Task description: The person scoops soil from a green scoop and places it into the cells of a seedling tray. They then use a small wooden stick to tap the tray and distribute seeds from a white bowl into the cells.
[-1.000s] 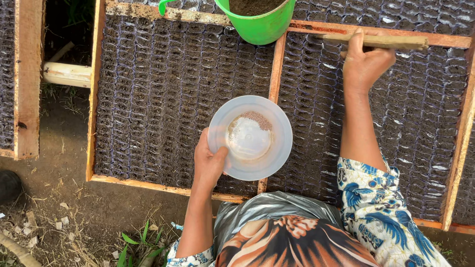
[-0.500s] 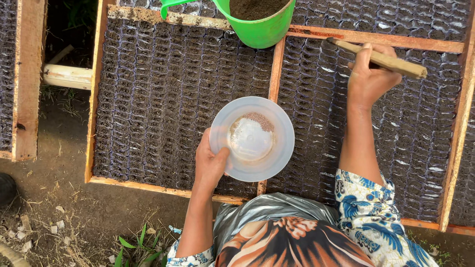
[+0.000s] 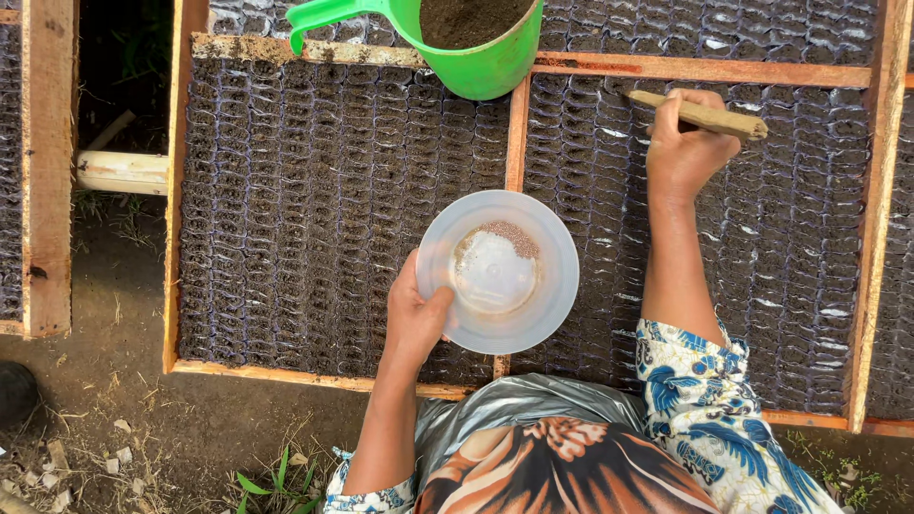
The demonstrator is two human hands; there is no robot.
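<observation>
From the head camera, looking straight down, the left hand (image 3: 411, 319) grips the rim of a clear round plastic bowl (image 3: 497, 271), thumb hooked over the near edge and fingers underneath. The bowl is held level above the seedling bed, and a small heap of tiny brownish seeds (image 3: 512, 238) lies against its far side. The right hand (image 3: 685, 148) is closed around a short wooden stick (image 3: 700, 114), which lies slanted across the knuckles; its tip seems to point to the right, though which end is the working one is hard to tell. This hand hovers over the right-hand wooden frame (image 3: 866, 238), packed with rows of small dark soil-filled bags (image 3: 324, 209). A green plastic scoop (image 3: 476, 52) holding soil sits on the far frame rail, well apart from both hands.
</observation>
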